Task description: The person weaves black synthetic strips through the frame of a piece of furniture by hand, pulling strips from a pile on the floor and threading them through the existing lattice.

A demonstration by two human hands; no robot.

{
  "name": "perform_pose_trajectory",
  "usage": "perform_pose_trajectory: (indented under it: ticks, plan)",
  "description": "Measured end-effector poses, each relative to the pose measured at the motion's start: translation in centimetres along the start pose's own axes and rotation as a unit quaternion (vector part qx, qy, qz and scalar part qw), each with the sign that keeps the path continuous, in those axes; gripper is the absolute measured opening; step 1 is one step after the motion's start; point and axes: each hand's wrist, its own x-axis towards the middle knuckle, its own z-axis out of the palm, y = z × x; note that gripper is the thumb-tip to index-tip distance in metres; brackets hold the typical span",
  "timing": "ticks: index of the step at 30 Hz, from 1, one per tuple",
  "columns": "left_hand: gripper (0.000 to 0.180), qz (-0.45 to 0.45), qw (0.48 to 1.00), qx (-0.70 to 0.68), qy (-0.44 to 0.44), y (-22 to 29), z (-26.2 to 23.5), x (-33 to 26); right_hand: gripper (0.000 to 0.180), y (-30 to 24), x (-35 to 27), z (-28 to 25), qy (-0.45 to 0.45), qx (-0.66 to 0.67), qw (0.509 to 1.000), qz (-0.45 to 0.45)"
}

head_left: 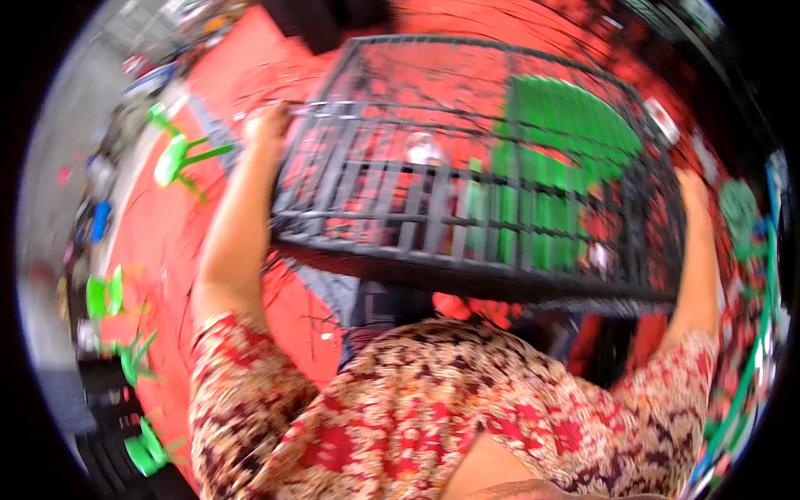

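In front of my body I hold up a large black cage-like crate (pixel 400 237) with open slats and bars, tilted and blurred by motion. My left hand (pixel 267 127) is closed on its left side near the far corner. On the opposite side my right hand (pixel 690 182) is at the crate's edge, its fingers mostly hidden behind the bars, with the arm bent round that side. Through the bars show a bright green ribbed panel (pixel 575 121) and a small whitish object (pixel 425 148); whether they are inside the crate or beyond it I cannot tell.
Red sheeting (pixel 154 250) covers the floor. Small green chairs (pixel 172 160) stand along the left, with black stacked items (pixel 112 400) near the lower left. Mixed clutter lines the left edge. A black object (pixel 325 21) stands beyond the crate, and green items (pixel 739 208) are at the right.
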Motion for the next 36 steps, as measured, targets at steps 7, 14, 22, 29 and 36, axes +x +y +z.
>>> perform_pose_trajectory:
  ticks: [7,14,22,29,36]
  plan:
    - [0.028,-0.095,0.723,-0.674,-0.116,-7.2,7.4,1.3,0.047,-3.9,-2.7,-1.5,0.002,0.151,0.989,0.003]
    - [0.032,-0.273,0.667,-0.626,-0.298,4.6,-12.4,-3.0,0.032,-2.9,-8.1,-9.9,-0.068,0.339,0.938,0.033]
    - [0.028,-0.061,0.803,-0.462,-0.372,-1.3,-14.4,-11.2,0.036,-4.3,-17.7,-6.3,-0.119,0.305,0.937,-0.125]
    - [0.021,-0.001,0.83,-0.453,-0.325,-0.1,-11.0,-11.2,0.037,3.2,-18.5,-6.3,0.006,0.233,0.969,-0.086]
    - [0.02,-0.005,0.814,-0.483,-0.324,-1.0,-7.8,-8.3,0.038,3.7,-15.8,-3.2,0.014,0.29,0.955,-0.067]
